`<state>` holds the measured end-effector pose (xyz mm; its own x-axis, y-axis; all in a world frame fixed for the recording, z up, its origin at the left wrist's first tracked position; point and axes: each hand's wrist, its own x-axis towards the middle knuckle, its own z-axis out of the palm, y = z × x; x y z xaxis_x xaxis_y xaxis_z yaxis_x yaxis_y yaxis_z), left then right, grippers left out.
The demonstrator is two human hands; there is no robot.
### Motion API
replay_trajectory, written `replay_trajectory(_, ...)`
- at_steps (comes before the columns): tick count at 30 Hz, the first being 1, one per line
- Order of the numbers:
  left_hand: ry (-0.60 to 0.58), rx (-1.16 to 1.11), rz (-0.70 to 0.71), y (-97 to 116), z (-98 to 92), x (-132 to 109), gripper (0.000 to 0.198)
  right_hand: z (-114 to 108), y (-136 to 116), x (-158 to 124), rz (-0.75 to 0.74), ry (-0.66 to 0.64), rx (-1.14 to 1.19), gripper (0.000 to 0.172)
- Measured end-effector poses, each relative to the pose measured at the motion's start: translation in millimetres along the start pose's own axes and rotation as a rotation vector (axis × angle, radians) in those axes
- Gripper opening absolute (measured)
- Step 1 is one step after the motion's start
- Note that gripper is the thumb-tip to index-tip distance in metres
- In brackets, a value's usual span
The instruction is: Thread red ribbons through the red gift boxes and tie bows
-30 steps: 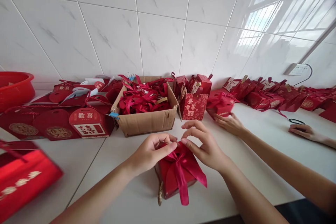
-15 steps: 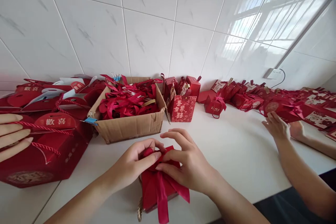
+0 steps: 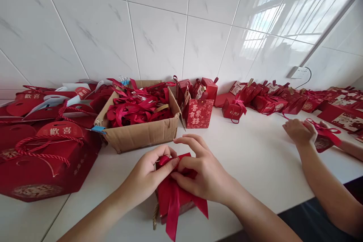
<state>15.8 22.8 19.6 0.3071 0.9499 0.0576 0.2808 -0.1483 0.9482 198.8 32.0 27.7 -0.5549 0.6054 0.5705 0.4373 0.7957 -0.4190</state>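
Note:
A small red gift box (image 3: 167, 200) with a gold twisted cord at its left side lies on the white table in front of me. Across its top runs a red satin ribbon (image 3: 173, 211), whose two tails hang down over the near side. My left hand (image 3: 154, 168) pinches a loop of this ribbon between thumb and fingers. From the other side my right hand (image 3: 201, 170) pinches the ribbon close to the left fingertips, its index finger raised. The fingers hide the middle of the knot or bow.
Behind my hands stands a cardboard box (image 3: 141, 136) full of red ribbons. Large red gift boxes (image 3: 51, 170) crowd the left. A patterned red box (image 3: 199, 113) stands beside the carton; more line the wall. At right, a co-worker's hands (image 3: 300, 132) hold a ribboned red box (image 3: 323, 140).
Both my hands stay on the ribbon, fingers slightly closer together. The hand at the far left has left the view. The co-worker at right has brought a ribboned box lower and nearer.

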Motion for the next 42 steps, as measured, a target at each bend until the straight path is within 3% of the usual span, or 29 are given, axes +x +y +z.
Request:
replay_trajectory(13,0.021,0.276,0.169,6.2,-4.4,1.2,0.029,3.6,-4.4,-1.7,-0.021,-0.028,-0.106,0.014)
replay_trajectory(20,0.023,0.293,0.180,6.3,-4.9,2.7,0.026,3.1,-5.4,-1.5,-0.060,-0.009,-0.142,0.017)
replay_trajectory(24,0.080,0.226,0.171,3.1,0.4,1.4,0.023,-0.6,1.8,-1.7,-0.068,-0.017,-0.085,0.014)
replay_trajectory(26,0.116,0.187,0.148,2.6,2.6,0.0,0.025,-4.5,10.8,-1.2,-0.014,-0.008,0.012,0.010)
replay_trajectory(29,0.122,0.147,0.091,5.1,4.0,-2.6,0.025,-11.5,27.8,0.3,0.198,0.015,0.146,0.022)
replay_trajectory(32,0.104,0.152,0.042,9.9,3.5,-5.0,0.022,-18.6,40.8,0.9,0.389,-0.206,0.257,0.041)
replay_trajectory(35,0.086,0.166,0.008,12.9,2.6,-7.2,0.022,-25.5,46.2,0.3,0.353,-0.421,0.388,0.042)
replay_trajectory(39,0.074,0.151,0.035,11.8,2.0,-8.5,0.020,-30.8,46.8,0.1,0.262,-0.473,0.482,0.037)
replay_trajectory(42,0.020,0.120,0.066,10.5,2.0,-7.9,0.018,-28.3,46.0,1.0,0.285,-0.448,0.526,0.037)
